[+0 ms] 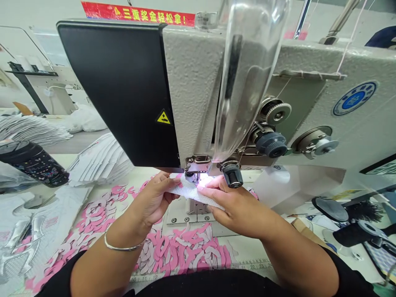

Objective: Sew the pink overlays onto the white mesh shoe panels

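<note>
A white mesh fabric piece (193,193) lies under the lit needle area of a grey sewing machine (193,90). My left hand (157,194) pinches its left edge between thumb and fingers. On the other side, my right hand (232,202) presses the fabric near the needle, index finger stretched along it and the remaining fingers partly curled around the edge. A pink patch shows at the fabric's left end. The needle tip is hard to make out in the bright light.
Pink and white curved scraps (182,251) cover the table around the machine base. At left stand a dark patterned tumbler (34,163) and stacked white pieces (100,161). A black thread spool (352,234) lies at right. A measuring tape (256,266) runs along the front edge.
</note>
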Demonstrator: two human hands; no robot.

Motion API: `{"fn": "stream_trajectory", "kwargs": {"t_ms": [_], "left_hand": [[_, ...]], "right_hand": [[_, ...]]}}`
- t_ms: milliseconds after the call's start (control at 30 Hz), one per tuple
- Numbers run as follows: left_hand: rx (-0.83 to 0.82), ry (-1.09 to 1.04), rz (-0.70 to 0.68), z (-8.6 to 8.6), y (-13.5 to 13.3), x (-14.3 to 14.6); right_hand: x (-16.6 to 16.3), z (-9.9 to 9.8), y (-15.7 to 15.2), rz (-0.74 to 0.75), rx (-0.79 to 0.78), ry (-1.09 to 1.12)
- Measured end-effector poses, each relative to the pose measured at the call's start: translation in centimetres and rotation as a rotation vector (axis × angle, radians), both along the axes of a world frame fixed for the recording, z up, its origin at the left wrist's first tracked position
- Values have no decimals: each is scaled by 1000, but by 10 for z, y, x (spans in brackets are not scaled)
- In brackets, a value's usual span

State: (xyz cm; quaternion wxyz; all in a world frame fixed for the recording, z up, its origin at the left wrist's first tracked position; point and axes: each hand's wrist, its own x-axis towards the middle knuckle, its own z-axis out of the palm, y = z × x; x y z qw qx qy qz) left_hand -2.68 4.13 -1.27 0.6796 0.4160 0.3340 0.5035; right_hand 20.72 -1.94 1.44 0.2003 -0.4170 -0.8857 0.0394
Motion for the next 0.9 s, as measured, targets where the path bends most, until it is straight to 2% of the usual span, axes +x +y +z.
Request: {"fn": "stream_trajectory", "kwargs": {"t_ms": [367,533,733,900], "left_hand": [[-8,12,25,-5,-5,6],[-17,-38,24,-7,-6,10],[-19,-72,48,-7,-8,15],[-21,-52,62,-12,-6,13]], "right_hand": [[-17,-24,-8,-62,332,-20],[-25,-29,-9,-67,462,-31],[-26,-33,-9,-50,531,-46],[-27,-35,-9,-64,524,-35]]}}
